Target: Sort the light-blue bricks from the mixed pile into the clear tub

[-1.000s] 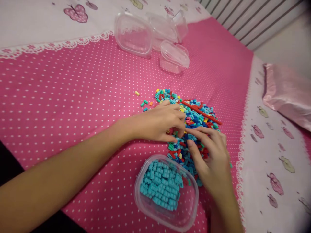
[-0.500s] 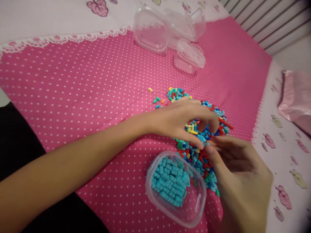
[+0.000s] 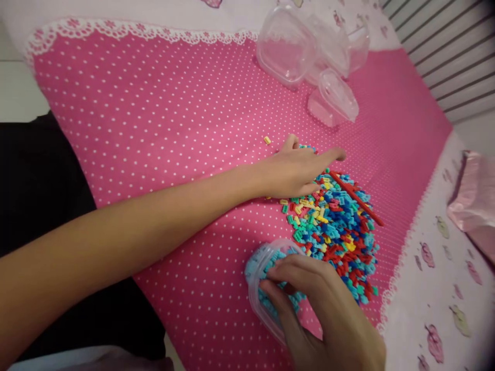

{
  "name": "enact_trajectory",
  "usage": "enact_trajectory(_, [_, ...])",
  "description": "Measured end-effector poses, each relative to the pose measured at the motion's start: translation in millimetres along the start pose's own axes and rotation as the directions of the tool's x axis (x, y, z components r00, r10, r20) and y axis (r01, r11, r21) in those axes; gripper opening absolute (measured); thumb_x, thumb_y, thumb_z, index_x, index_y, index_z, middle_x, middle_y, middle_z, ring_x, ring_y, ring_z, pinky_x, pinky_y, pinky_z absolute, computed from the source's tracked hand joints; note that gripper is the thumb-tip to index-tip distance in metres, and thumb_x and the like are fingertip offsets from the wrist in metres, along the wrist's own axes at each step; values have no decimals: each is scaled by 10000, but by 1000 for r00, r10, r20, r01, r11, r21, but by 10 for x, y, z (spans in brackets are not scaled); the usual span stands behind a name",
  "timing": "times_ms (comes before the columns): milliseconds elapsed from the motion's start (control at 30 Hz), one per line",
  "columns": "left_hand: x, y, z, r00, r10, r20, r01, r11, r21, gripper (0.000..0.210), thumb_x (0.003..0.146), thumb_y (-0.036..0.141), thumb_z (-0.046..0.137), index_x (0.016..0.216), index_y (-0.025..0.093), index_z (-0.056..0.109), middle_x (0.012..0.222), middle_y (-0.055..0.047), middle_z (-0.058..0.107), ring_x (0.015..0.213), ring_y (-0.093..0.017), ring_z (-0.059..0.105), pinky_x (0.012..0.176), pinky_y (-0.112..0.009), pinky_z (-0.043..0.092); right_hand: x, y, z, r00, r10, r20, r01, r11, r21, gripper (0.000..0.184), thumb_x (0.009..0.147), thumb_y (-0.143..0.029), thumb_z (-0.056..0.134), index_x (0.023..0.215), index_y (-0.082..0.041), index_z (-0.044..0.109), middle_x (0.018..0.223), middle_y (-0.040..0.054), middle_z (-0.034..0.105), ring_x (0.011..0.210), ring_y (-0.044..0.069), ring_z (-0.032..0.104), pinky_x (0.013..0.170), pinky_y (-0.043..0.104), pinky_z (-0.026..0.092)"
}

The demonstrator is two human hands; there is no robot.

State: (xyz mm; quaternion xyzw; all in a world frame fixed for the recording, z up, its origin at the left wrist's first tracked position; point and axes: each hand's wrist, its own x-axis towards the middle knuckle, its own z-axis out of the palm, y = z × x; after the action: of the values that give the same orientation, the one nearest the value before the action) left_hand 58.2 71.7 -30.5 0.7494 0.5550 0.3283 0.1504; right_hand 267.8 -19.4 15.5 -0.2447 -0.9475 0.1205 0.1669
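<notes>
My left hand (image 3: 299,167) is palm down at the far left edge of a pile of small plastic toy bricks (image 3: 340,221). Its fingers are spread, and its thumb touches or nearly touches the nearest bricks. Over a clear plastic tub (image 3: 257,304), my right hand (image 3: 328,304) curls with thumb and fingertips close together, just above the light blue bricks (image 3: 270,257) inside. Whatever is between those fingertips is too small to make out. The right hand covers much of the tub. A thin red stick (image 3: 356,198) lies across the far side of the pile.
Several clear containers (image 3: 286,46) stand or lean together at the back, with a smaller tub (image 3: 332,98) in front of them. One yellow brick (image 3: 267,140) lies apart on the pink dotted cloth (image 3: 174,113). A shiny pink packet (image 3: 475,196) rests at the right.
My right hand has moved from the pile's near side down and left to the tub. The left hand has shifted back to the pile's far edge, spreading its fingers. The camera view has turned.
</notes>
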Motion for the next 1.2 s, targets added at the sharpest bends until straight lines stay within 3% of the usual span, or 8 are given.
enact_trajectory(133, [16, -11, 10, 998, -36, -57, 37, 999, 19, 503, 929, 136, 515, 1429, 149, 457, 871, -22, 715, 924, -250, 639, 1013, -468, 287, -32, -2, 24, 1000, 28, -6, -28, 999, -18, 130, 982, -176, 617, 968, -279, 696, 984, -13, 774, 832, 129, 766, 698, 230, 587])
enact_trajectory(267, [24, -44, 36, 990, -63, -129, 69, 997, 44, 469, 892, 109, 519, 1356, 175, 508, 830, -2, 706, 874, -240, 637, 1007, -475, 290, -39, 50, -4, 988, -70, 136, 65, 997, 41, 161, 965, -157, 613, 1003, -269, 722, 1015, -16, 782, 853, 120, 770, 717, 173, 603])
enact_trajectory(367, [24, -51, 36, 983, -93, -161, 100, 994, 38, 431, 898, 119, 514, 1326, 165, 533, 870, -11, 715, 894, -242, 637, 985, -479, 290, -59, 71, -42, 983, -48, 179, 41, 998, 39, 175, 991, -184, 580, 1021, -271, 729, 1043, -16, 781, 879, 123, 769, 733, 171, 609])
enact_trajectory(567, [22, -27, -1, 979, -134, -151, 141, 989, 36, 421, 904, 102, 514, 1321, 151, 547, 902, -14, 733, 899, -233, 630, 959, -473, 281, -68, 138, -108, 984, -102, 145, 113, 991, -66, 188, 950, -150, 638, 1078, -267, 711, 1072, 2, 774, 893, 131, 758, 747, 206, 600])
enact_trajectory(900, [21, -60, 24, 977, -115, -179, 124, 992, 36, 367, 884, 113, 543, 1241, 175, 605, 858, 4, 718, 925, -241, 649, 947, -440, 275, 6, 110, -31, 987, -91, 134, 98, 994, -48, 83, 960, -176, 662, 998, -236, 705, 995, 27, 729, 862, 160, 664, 771, 282, 542])
enact_trajectory(1200, [16, -72, 30, 976, -111, -187, 124, 990, 59, 348, 884, 144, 534, 1218, 189, 618, 862, -1, 721, 917, -238, 653, 965, -448, 299, 38, 110, -32, 984, -122, 128, 128, 991, -42, 103, 922, -172, 706, 1003, -231, 684, 970, 11, 717, 846, 156, 632, 788, 296, 493])
